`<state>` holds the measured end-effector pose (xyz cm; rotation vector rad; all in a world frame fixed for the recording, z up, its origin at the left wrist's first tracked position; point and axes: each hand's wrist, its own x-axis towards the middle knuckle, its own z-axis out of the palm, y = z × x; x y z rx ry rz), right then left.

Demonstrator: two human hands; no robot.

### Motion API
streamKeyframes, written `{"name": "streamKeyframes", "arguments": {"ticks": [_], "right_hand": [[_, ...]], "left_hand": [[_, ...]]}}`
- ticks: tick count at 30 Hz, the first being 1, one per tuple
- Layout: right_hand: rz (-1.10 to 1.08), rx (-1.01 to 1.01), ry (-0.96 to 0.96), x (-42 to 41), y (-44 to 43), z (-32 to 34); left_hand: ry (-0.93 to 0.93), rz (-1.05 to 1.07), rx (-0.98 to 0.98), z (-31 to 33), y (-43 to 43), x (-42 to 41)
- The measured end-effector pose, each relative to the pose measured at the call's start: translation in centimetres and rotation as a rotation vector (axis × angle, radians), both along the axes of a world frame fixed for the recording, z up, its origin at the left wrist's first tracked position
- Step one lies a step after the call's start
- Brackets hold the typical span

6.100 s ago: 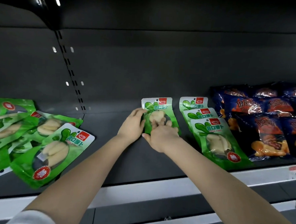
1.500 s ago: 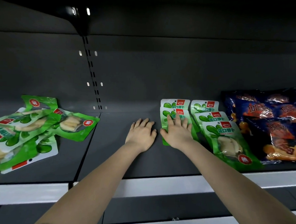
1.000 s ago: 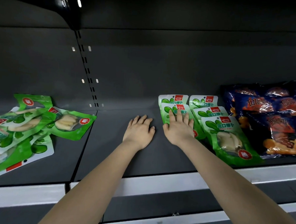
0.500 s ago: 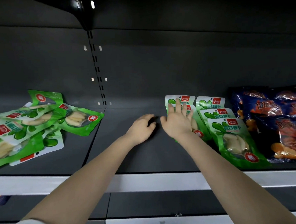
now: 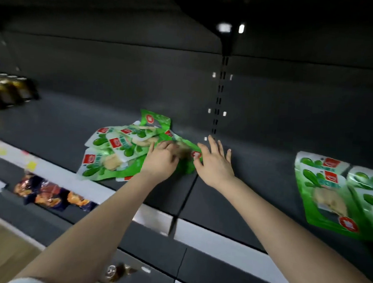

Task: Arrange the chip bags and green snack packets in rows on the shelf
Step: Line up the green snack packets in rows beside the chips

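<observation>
A loose heap of green snack packets [image 5: 116, 150] lies on the dark shelf [image 5: 254, 188] left of the centre joint. My left hand [image 5: 162, 159] rests on the heap's right side, its fingers curled over a blurred green packet [image 5: 186, 156]. My right hand [image 5: 214, 162] is beside it, fingers spread, its thumb touching the same packet's edge near the red seal. At the right edge, green packets [image 5: 327, 192] lie in neat overlapping rows. The chip bags beyond them are out of view.
Dark chip bags [image 5: 48, 194] lie on the lower shelf at the left. Gold-topped jars [image 5: 9, 88] stand at the far left of the shelf. A slotted upright [image 5: 219, 95] runs up the back wall. Wooden floor shows at the lower left.
The view has swung left. Both hands left the neat rows on the right and moved over to the heap, where the left hand now curls over a packet.
</observation>
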<state>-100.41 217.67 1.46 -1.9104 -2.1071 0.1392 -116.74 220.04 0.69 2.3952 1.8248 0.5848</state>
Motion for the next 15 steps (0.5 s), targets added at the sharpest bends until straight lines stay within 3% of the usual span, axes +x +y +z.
{"name": "streamKeyframes", "arguments": {"ticks": [9,15], "right_hand": [[0.242,0.032,-0.022,-9.0,3.3,-1.3],[0.294,0.095,0.021,-13.5,6.5,-0.2]], "left_hand": [[-0.002,0.259,-0.058,-1.0,-2.0,-8.5],[-0.131,0.407,-0.083,-1.6,-1.6,-8.7]]}}
